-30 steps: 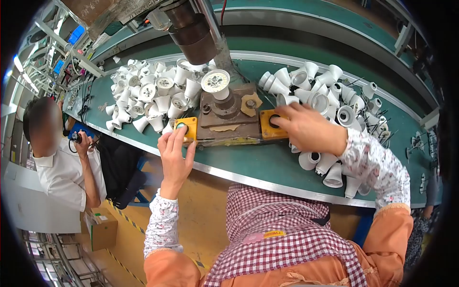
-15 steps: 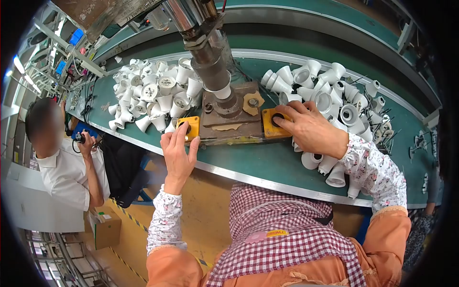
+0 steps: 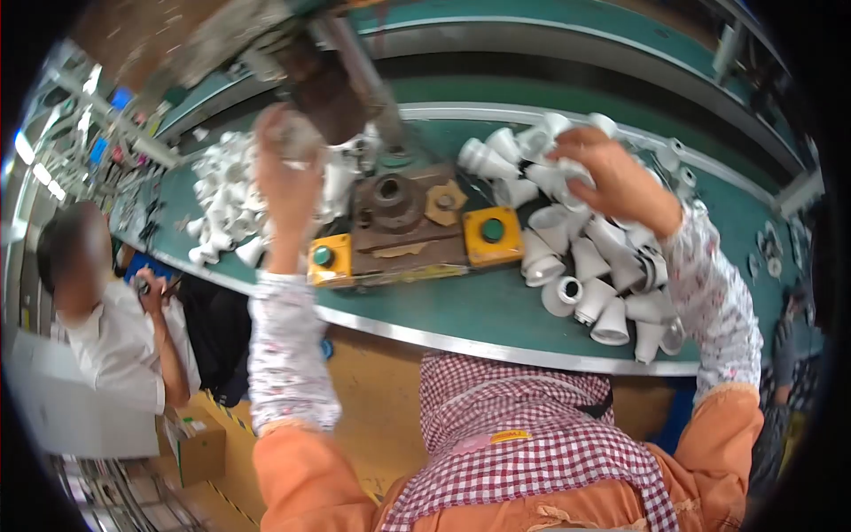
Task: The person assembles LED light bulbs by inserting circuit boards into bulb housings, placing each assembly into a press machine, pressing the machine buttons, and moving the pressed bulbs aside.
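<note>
My left hand (image 3: 288,191), blurred by motion, is raised over the left heap, its fingers round a whitish lamp cup (image 3: 300,140). Over the right heap, my right hand (image 3: 616,182) has its fingers and thumb curled round the rim of a white lamp cup (image 3: 573,184). Between the hands stands the press base (image 3: 363,217), with a bare round holder (image 3: 390,199) on it. Yellow boxes with green buttons flank the base, one on the left (image 3: 330,260) and one on the right (image 3: 493,236). The dark press head (image 3: 328,97) is up, above the holder.
White lamp cups lie heaped at the left (image 3: 226,195) and right (image 3: 589,266) of the green table (image 3: 425,315). A person in a white shirt (image 3: 124,328) sits at the left with a small dark device. A cardboard box (image 3: 199,448) is on the floor.
Both hands have left the button boxes: the left moved up and took hold of a lamp cup, the right moved up to the right heap. The press head rose, and the cup left the holder.
</note>
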Demonstrator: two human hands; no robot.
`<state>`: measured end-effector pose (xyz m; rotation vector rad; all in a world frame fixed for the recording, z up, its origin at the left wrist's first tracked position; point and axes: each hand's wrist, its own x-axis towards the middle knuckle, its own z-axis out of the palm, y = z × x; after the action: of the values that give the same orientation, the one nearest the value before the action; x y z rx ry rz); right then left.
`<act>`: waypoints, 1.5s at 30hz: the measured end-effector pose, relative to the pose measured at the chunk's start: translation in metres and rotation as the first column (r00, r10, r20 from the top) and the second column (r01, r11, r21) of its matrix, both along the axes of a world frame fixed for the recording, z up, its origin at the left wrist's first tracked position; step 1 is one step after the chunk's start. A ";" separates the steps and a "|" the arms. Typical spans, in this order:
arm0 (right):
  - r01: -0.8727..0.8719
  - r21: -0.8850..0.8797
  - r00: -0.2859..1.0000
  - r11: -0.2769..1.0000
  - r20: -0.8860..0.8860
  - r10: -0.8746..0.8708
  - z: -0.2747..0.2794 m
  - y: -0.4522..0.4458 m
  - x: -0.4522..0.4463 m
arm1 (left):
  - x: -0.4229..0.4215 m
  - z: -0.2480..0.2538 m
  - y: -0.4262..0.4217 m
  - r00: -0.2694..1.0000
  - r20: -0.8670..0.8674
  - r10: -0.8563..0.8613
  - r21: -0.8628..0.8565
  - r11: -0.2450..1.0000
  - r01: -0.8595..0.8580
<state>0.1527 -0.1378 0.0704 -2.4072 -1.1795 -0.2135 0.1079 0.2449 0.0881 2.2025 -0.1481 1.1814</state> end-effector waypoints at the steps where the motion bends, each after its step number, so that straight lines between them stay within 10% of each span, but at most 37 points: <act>1: 0.068 -0.051 0.998 0.996 0.022 -0.067 0.001 -0.011 0.009 | 0.014 0.005 0.026 0.993 0.116 -0.005 0.206 0.978 -0.019; 4: 0.193 -0.120 0.981 0.974 0.026 -0.191 0.002 -0.021 0.032 | 0.046 -0.009 0.102 0.938 -0.175 0.298 0.595 0.792 -0.140; 6: 0.188 -0.121 0.982 0.975 -0.012 -0.190 -0.007 -0.018 0.047 | 0.048 -0.014 0.107 0.758 -0.564 0.329 0.435 0.898 -0.065; 9: 0.077 -0.093 0.996 0.993 -0.026 -0.080 -0.015 -0.011 0.057 | 0.042 -0.015 0.101 0.730 -0.573 0.373 0.438 0.892 -0.112; 13: -0.058 -0.198 0.983 0.979 -0.184 0.021 -0.003 0.020 0.031 | 0.013 -0.014 0.070 0.962 -0.141 0.235 0.540 0.832 -0.124; 18: -0.190 -0.228 0.953 0.955 -0.276 0.124 -0.003 0.024 -0.002 | -0.064 -0.021 -0.026 0.987 -0.162 0.013 0.390 0.919 0.052; 23: 0.043 -0.025 0.996 0.999 -0.075 -0.045 0.007 -0.033 -0.017 | -0.122 -0.061 -0.116 0.916 -0.289 -0.277 0.160 0.930 0.332; 29: 0.378 -0.304 0.904 0.874 -0.080 -0.419 0.012 -0.101 -0.033 | -0.125 -0.094 -0.194 0.836 -0.226 -0.500 -0.054 0.863 0.502; 36: 0.552 -0.231 0.828 0.801 0.266 -0.494 -0.036 -0.129 -0.012 | -0.126 -0.110 -0.211 0.808 -0.243 -0.537 -0.094 0.842 0.531; 45: 0.470 -0.126 0.871 0.873 -0.093 -0.482 -0.016 -0.111 -0.002 | -0.127 -0.110 -0.204 0.814 -0.288 -0.504 -0.158 0.863 0.479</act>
<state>0.1509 -0.2485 0.0546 -2.7234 -0.5312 -0.1583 -0.0195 0.0406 -0.0220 2.0727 -0.4952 0.5237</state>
